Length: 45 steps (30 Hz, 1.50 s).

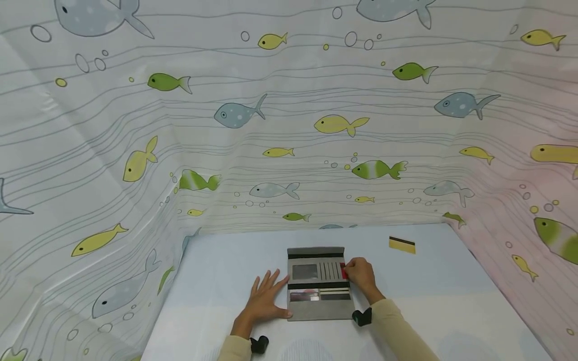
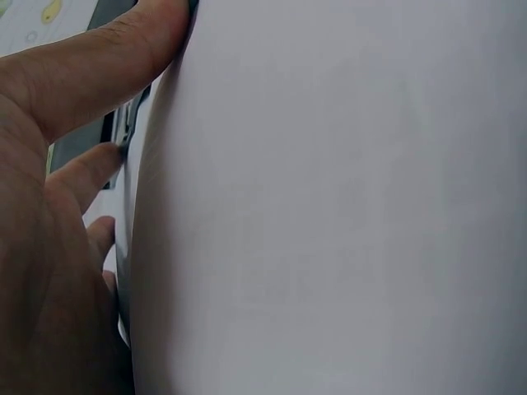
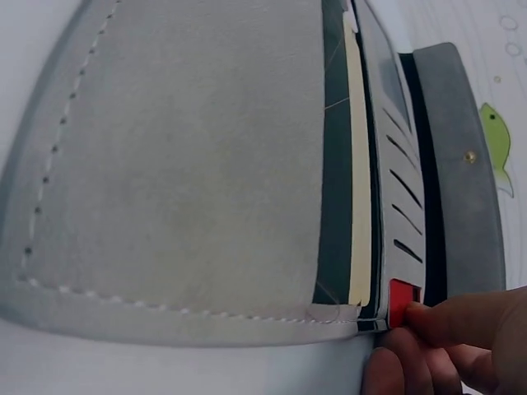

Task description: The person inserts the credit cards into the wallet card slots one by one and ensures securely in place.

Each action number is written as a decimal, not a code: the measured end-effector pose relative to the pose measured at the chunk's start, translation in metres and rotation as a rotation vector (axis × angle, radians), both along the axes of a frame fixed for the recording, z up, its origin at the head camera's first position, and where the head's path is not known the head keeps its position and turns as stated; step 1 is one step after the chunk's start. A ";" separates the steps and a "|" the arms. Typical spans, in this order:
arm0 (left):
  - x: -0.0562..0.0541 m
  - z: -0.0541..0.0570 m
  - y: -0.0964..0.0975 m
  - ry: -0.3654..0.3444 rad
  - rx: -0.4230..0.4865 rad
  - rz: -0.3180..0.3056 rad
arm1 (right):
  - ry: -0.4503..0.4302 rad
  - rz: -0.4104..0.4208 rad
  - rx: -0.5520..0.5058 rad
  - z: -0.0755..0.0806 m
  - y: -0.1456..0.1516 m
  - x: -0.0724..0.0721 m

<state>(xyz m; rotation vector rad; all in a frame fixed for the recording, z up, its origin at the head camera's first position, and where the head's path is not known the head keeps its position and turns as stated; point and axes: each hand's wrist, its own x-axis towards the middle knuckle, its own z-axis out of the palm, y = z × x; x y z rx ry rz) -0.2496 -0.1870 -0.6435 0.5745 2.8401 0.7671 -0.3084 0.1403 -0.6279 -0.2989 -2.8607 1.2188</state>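
Observation:
A grey wallet [image 1: 318, 311] lies unfolded on the table, showing a clear window and a row of card slots. At its right edge my right hand [image 1: 361, 277] pinches a red card [image 3: 398, 298], which sits at the outermost slot. My left hand [image 1: 263, 302] is spread out at the wallet's left edge, with the thumb and index fingertip touching it. In the wallet's lower pocket, cream-coloured paper edges [image 3: 357, 173] and a picture-like insert [image 1: 303, 295] peek out. How far the red card is inside the slot is partly hidden by my fingers.
A gold card [image 1: 402, 244] with a dark stripe lies on the white table [image 1: 226, 260], beyond the wallet to the right. A fish-patterned curtain [image 1: 293, 170] hangs behind the table and along both sides.

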 end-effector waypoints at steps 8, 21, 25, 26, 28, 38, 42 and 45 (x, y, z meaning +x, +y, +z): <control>0.002 -0.002 -0.002 0.004 -0.003 0.007 | 0.039 0.015 0.028 -0.004 -0.002 0.002; 0.002 -0.007 -0.002 -0.007 -0.001 0.010 | -0.044 0.019 -0.087 0.012 0.068 -0.012; 0.002 -0.006 -0.003 -0.004 0.000 0.015 | -0.013 0.009 -0.045 0.018 0.109 -0.023; 0.002 -0.006 -0.004 -0.003 -0.005 0.016 | -0.011 0.006 -0.035 0.019 0.118 -0.026; 0.002 -0.005 -0.004 0.000 -0.008 0.017 | -0.014 0.009 -0.015 0.021 0.133 -0.031; -0.001 -0.005 -0.002 0.006 -0.008 0.006 | -0.064 0.069 0.143 0.022 0.181 -0.038; -0.001 -0.003 -0.001 0.007 -0.007 -0.001 | -0.036 0.154 0.250 0.016 0.195 -0.039; -0.001 -0.001 0.000 0.006 -0.009 -0.002 | -0.032 0.191 0.311 0.011 0.202 -0.042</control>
